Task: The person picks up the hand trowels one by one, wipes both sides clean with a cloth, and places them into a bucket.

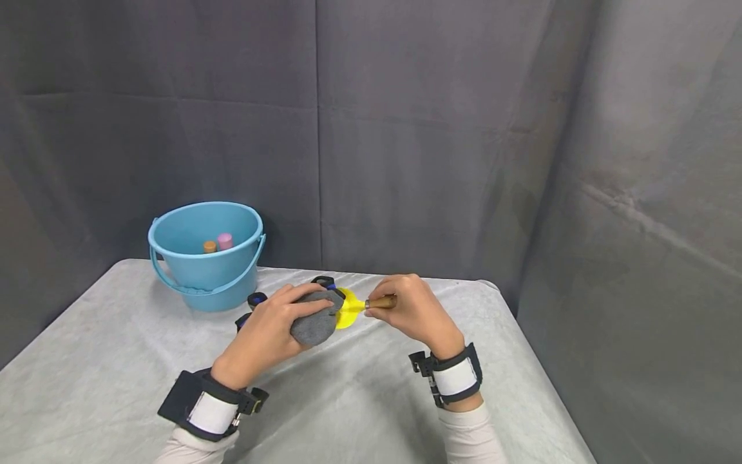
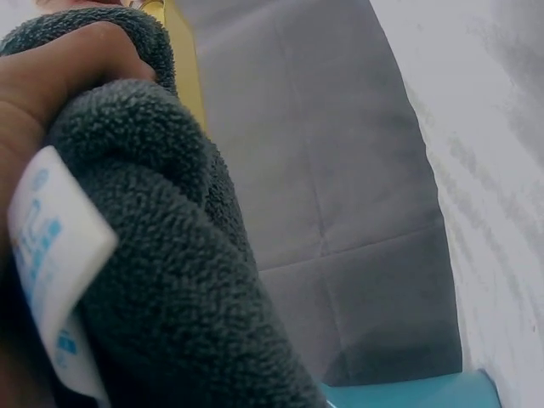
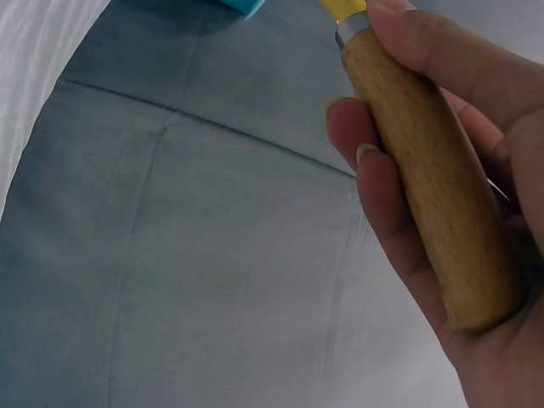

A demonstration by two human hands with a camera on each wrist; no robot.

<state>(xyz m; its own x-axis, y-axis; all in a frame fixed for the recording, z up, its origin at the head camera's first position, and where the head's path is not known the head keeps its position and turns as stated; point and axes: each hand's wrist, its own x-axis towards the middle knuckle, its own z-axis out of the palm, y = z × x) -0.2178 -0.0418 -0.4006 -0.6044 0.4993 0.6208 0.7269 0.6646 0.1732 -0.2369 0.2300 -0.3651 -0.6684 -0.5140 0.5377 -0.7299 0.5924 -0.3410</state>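
My right hand [image 1: 413,309] grips the wooden handle [image 3: 433,187] of a small yellow trowel [image 1: 349,309], its blade pointing left. In the right wrist view, fingers and thumb wrap that handle just behind its metal collar. A bunched dark grey towel [image 2: 170,229] is in my left hand [image 1: 269,328], with its fingers curled over the folds. The cloth [image 1: 315,322] lies against the trowel blade and covers part of it. From the towel hangs a white label [image 2: 59,255] with blue print.
A light blue bucket [image 1: 217,280] with a handle stands at the back left. Inside it show an orange-topped object [image 1: 210,247] and a pink one [image 1: 225,241]. Several black and blue objects [image 1: 256,299] lie partly hidden behind my left hand. Grey curtains enclose the white-covered table [image 1: 116,367].
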